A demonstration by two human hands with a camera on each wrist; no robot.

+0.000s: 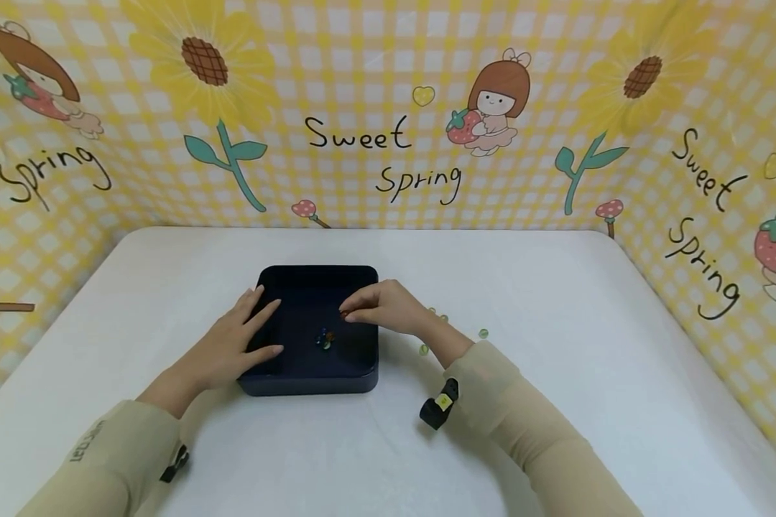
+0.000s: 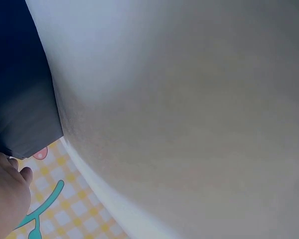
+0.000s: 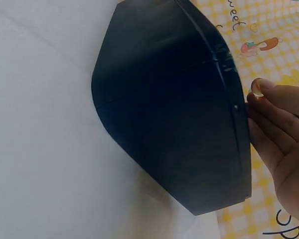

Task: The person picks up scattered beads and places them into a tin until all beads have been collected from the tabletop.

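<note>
A dark, square, shallow box point(image 1: 307, 385) stands on the white table. Over its left rim my left hand point(image 1: 233, 337) lies with spread fingers; the left wrist view shows only part of this hand point(image 2: 10, 194) against the box side point(image 2: 27, 109). My right hand point(image 1: 388, 307) is above the right side of the box and pinches a small reddish marble point(image 1: 344, 314) between thumb and fingertips. In the right wrist view the marble point(image 3: 258, 88) is partly hidden by the thumb. Several coloured marbles point(image 1: 325, 339) lie clustered on the box floor.
Several greenish marbles lie on the table right of the box, among them one marble point(image 1: 483, 333) farther out and one point(image 1: 424, 350) near the right forearm. A yellow checked cloth point(image 1: 356, 194) with printed flowers rises behind and at the sides of the white table point(image 1: 556, 287).
</note>
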